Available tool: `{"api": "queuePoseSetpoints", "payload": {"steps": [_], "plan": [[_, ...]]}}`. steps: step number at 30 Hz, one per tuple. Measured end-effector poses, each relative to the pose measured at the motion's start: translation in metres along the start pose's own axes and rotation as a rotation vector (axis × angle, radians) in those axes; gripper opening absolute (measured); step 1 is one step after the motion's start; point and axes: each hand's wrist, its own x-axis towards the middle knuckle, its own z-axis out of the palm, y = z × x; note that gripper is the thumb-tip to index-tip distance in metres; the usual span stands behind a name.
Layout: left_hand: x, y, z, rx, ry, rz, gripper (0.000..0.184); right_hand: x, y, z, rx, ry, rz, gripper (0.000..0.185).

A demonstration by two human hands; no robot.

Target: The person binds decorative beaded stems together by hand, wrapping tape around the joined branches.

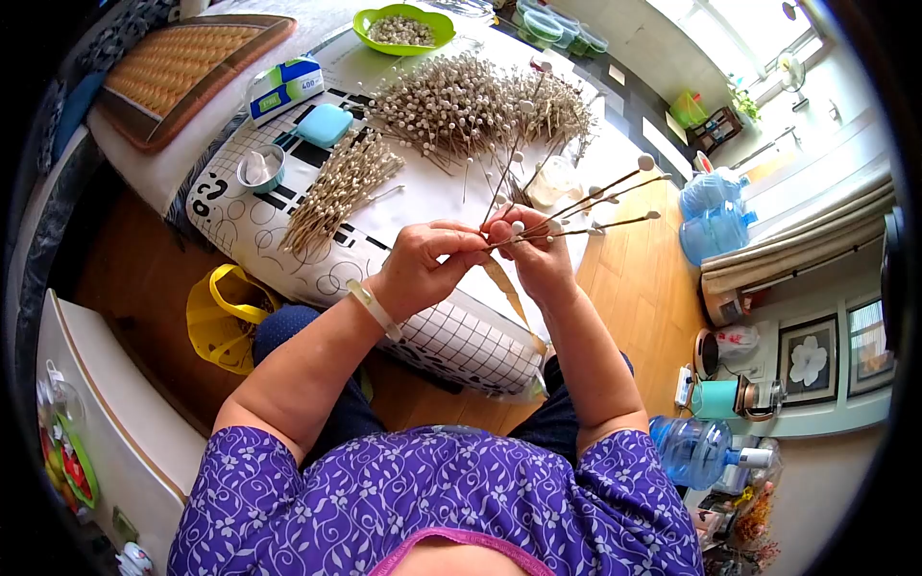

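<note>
Both hands meet above the table's near edge. My left hand [432,264], a pale bracelet on its wrist, pinches the lower ends of several brown stems. Around the same stems [626,221] the fingers of my right hand [533,252] are closed. The stems carry white buds and fan out to the right and upward. A strip of brown tape [506,291] hangs down from between the hands. Beyond them lies a large heap of budded stems [451,101], with a smaller bundle [341,192] to its left.
On the patterned tablecloth [288,252] stand a green bowl of buds [401,31], a tissue pack [286,88], a blue case [325,125] and a small round tin [260,169]. A yellow basket [223,322] is on the floor at left. Water bottles [715,216] stand at right.
</note>
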Motion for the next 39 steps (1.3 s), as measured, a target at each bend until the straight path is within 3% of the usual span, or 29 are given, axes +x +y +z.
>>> {"api": "queuePoseSetpoints", "payload": {"steps": [3, 9, 13, 15, 17, 25, 27, 34, 39], "plan": [[0.0006, 0.0017, -0.0007, -0.035, -0.003, -0.009, 0.012, 0.0008, 0.0019, -0.0030, 0.079, 0.001, 0.028, 0.007], [0.0002, -0.0016, -0.0004, -0.013, -0.029, -0.015, 0.011, 0.0014, 0.0020, -0.0018, -0.065, 0.011, 0.001, 0.010], [-0.0001, 0.0032, -0.0046, 0.029, -0.102, -0.067, 0.012, 0.0021, 0.0040, -0.0096, -0.112, -0.020, 0.099, 0.011], [0.0041, 0.0044, -0.0041, 0.039, -0.117, 0.013, 0.011, 0.0018, 0.0015, -0.0021, 0.117, 0.033, 0.111, 0.012], [0.0048, 0.0048, -0.0041, 0.039, -0.145, -0.015, 0.011, 0.0027, 0.0045, -0.0074, 0.057, 0.022, 0.148, 0.012], [0.0037, 0.0056, -0.0028, 0.024, -0.145, -0.018, 0.010, 0.0030, 0.0008, -0.0049, 0.047, -0.022, 0.131, 0.010], [0.0036, 0.0062, -0.0030, 0.032, -0.149, -0.030, 0.010, 0.0044, 0.0044, -0.0050, 0.019, -0.009, 0.023, 0.006], [0.0016, 0.0040, -0.0033, 0.042, -0.145, -0.033, 0.011, 0.0069, 0.0071, -0.0083, -0.161, -0.034, 0.017, 0.012], [0.0010, 0.0055, -0.0034, 0.034, -0.101, -0.060, 0.011, 0.0065, 0.0058, -0.0061, -0.106, -0.042, -0.004, 0.012]]}}
